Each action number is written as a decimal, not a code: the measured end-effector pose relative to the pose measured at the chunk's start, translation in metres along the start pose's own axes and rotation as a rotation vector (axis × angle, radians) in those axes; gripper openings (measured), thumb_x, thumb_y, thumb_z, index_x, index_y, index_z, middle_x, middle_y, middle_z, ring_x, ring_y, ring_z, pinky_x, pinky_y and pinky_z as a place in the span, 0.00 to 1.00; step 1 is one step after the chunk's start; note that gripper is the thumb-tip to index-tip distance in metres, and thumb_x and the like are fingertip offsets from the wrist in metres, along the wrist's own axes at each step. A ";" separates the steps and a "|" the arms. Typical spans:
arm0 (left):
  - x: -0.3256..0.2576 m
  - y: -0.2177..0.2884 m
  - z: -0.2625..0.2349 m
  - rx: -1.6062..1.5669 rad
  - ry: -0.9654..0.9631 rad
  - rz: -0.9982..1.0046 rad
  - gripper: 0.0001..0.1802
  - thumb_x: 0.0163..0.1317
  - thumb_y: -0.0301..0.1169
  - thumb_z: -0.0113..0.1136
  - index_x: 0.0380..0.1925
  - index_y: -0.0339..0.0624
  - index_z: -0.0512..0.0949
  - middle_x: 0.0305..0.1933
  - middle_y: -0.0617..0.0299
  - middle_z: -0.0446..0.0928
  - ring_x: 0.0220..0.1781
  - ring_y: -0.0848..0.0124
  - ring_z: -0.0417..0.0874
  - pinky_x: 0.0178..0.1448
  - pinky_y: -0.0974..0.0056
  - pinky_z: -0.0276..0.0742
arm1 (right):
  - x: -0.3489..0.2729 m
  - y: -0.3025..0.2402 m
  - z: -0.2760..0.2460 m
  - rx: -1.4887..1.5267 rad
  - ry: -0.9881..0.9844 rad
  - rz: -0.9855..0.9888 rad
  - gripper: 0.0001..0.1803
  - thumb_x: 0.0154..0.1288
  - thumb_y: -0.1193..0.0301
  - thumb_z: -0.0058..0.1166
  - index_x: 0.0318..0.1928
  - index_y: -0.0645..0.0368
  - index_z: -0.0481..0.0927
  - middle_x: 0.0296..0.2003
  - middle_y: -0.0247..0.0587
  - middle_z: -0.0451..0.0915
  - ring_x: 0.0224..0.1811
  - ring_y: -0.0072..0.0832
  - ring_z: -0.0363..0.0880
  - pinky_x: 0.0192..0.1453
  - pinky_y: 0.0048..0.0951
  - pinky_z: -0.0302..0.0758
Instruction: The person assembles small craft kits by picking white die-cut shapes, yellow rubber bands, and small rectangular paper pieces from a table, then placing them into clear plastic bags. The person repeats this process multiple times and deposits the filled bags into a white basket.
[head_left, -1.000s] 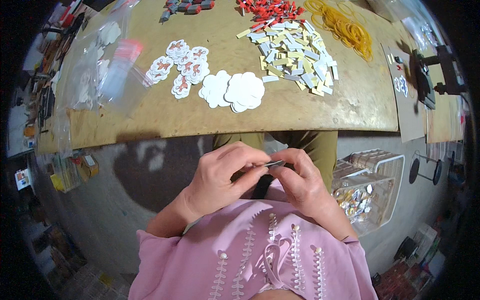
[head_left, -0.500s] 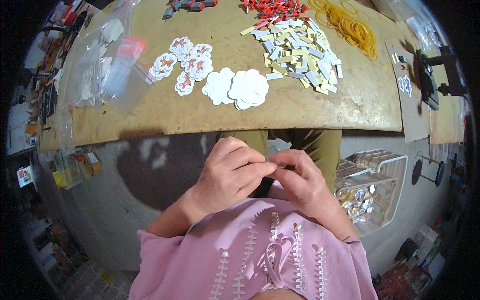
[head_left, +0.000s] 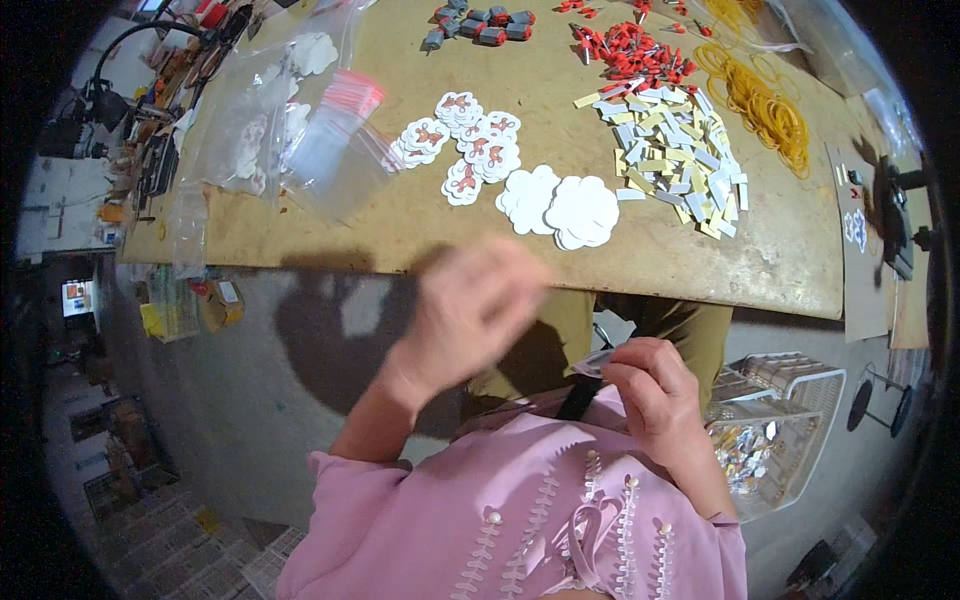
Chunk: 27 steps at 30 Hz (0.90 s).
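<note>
My right hand (head_left: 655,400) is over my lap, its fingers pinched on a small see-through plastic bag (head_left: 592,363). What the bag contains, if anything, is too small to make out. My left hand (head_left: 475,310) hangs near the table's front edge and is smeared by motion, so its fingers cannot be read. The things nearest to it are piles of blank white scalloped cards (head_left: 583,212) and piles of similar cards with a brown animal picture (head_left: 480,150). Left of those lie clear zip bags (head_left: 340,135) with pink-red tops.
Toward the right of the table (head_left: 400,235) are a heap of white and yellow strips (head_left: 680,160), small red parts (head_left: 635,55) and yellow rubber bands (head_left: 765,105). Grey-red pieces (head_left: 490,35) lie at the back. Plastic crates (head_left: 800,420) stand on the floor at right.
My hands have come apart. The left has moved up toward the table edge, while the right stays low with the plastic bag. The whole view has shifted, so the table things appear farther right.
</note>
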<state>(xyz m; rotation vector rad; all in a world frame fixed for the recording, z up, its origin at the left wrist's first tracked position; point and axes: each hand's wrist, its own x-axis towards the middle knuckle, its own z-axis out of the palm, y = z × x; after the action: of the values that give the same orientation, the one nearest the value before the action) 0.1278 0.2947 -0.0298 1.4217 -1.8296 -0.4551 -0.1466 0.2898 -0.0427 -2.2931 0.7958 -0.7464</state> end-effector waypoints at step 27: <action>0.033 -0.063 -0.038 0.127 0.015 -0.057 0.10 0.62 0.19 0.72 0.44 0.34 0.87 0.38 0.56 0.83 0.35 0.67 0.87 0.39 0.65 0.84 | -0.007 0.007 0.008 0.026 0.001 -0.017 0.16 0.52 0.78 0.64 0.44 0.64 0.84 0.45 0.47 0.81 0.49 0.46 0.85 0.53 0.44 0.83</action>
<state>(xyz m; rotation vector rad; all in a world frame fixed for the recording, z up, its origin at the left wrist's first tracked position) 0.1950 0.2509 -0.0364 1.5621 -1.8369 -0.3611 -0.1482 0.2927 -0.0548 -2.2790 0.7634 -0.7608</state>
